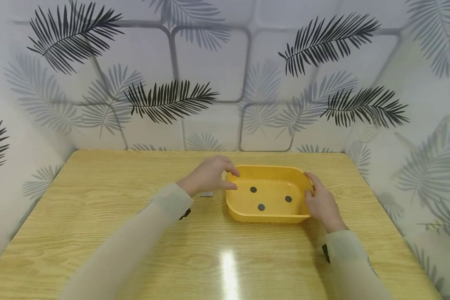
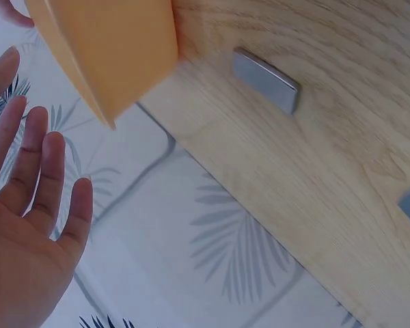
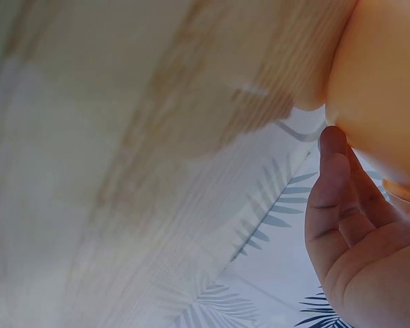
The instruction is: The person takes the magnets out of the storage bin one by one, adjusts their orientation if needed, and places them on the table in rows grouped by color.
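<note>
Leaf-printed backdrop (image 1: 225,75), pale grey-white, fronds in black and grey, stands behind and to both sides. In front of it, a wood-grained surface (image 1: 202,246), yellowish, with a bright glare patch at the near side.

Two pale sleeves reach in from the near edge: left sleeve (image 1: 131,241), right sleeve (image 1: 354,258).

Yellow tray (image 1: 264,218), rounded corners, low walls, lies at the far part of the surface, right of centre, between the two hands. Cannot tell whether its base sits fully flat.

Right hand (image 1: 324,206) at the tray's right end: grip pinching the wall there, thumb near the front, fingers toward the back. Right wrist view has fingertips against the tray's outside.

Left hand (image 1: 208,175) at the tray's left end: grip spread, thumb and fingers well parted, holding nothing. Left wrist view puts these fingers apart from the tray wall.

Two grey metallic bars (image 2: 265,80) lie on the surface near the tray's left end, apart from each other.

Smallest: three dark round spots (image 1: 261,207) on the tray floor; loose or fixed, cannot tell.
</note>
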Demonstrator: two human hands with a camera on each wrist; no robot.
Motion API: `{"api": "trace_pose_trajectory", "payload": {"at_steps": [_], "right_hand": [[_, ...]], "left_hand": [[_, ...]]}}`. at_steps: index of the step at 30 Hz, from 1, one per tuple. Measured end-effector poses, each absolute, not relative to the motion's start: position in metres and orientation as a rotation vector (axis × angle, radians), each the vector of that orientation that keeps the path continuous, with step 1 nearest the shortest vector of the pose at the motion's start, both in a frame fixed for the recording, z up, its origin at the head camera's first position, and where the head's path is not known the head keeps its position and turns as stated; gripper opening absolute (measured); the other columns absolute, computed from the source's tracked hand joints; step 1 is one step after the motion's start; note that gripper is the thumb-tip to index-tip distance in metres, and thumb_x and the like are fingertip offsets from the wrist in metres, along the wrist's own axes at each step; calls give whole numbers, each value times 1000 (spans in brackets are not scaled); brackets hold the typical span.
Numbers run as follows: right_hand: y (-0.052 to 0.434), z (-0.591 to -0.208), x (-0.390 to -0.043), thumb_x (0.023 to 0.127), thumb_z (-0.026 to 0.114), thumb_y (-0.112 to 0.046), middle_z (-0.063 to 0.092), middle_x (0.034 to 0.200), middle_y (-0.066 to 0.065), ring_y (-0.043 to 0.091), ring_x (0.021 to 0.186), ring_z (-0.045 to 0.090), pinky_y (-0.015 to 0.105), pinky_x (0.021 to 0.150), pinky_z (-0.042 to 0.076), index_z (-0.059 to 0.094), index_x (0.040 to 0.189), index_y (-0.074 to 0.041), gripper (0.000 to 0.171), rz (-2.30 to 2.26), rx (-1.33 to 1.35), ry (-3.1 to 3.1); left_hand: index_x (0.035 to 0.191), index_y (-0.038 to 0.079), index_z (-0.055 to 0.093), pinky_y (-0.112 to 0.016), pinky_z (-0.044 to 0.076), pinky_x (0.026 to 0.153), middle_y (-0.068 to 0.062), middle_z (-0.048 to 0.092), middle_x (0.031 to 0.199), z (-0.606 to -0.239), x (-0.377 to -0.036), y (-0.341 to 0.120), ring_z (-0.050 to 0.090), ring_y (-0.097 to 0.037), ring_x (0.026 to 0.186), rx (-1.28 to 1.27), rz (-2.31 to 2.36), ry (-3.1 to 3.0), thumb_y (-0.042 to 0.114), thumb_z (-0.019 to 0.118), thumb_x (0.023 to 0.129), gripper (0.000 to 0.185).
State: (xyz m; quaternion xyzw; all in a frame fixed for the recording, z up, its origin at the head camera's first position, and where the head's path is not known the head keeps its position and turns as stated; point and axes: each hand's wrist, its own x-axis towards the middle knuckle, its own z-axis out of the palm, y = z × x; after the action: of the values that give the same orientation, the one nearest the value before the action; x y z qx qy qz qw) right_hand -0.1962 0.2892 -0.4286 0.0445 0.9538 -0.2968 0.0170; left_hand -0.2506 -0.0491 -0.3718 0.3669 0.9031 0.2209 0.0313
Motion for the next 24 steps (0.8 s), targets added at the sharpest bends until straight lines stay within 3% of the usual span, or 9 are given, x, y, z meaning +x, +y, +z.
{"api": "trace_pose_trajectory", "payload": {"at_steps": [11,16,24], "right_hand": [[290,-427,-195,106,37,-14,55,139,36,23,68,58,30,60,47,24,164,-16,59,-949,147,2951],[290,-428,-196,107,37,-15,55,139,35,24,72,59,29,61,47,24,164,-16,59,-945,153,2951],[291,-431,-198,107,37,-15,55,139,35,24,71,59,29,60,47,25,164,-17,58,-932,163,2958]], "left_hand": [[116,11,77,-39,54,98,-8,72,115,-378,-251,-18,66,-30,110,1185,662,2705,28,83,88,34],[119,11,76,-39,53,98,-7,72,118,-378,-247,-4,66,-30,112,1177,661,2667,26,82,89,35],[122,13,76,-32,54,98,0,72,124,-383,-247,17,68,-22,112,1159,569,2643,28,81,90,36]]}}
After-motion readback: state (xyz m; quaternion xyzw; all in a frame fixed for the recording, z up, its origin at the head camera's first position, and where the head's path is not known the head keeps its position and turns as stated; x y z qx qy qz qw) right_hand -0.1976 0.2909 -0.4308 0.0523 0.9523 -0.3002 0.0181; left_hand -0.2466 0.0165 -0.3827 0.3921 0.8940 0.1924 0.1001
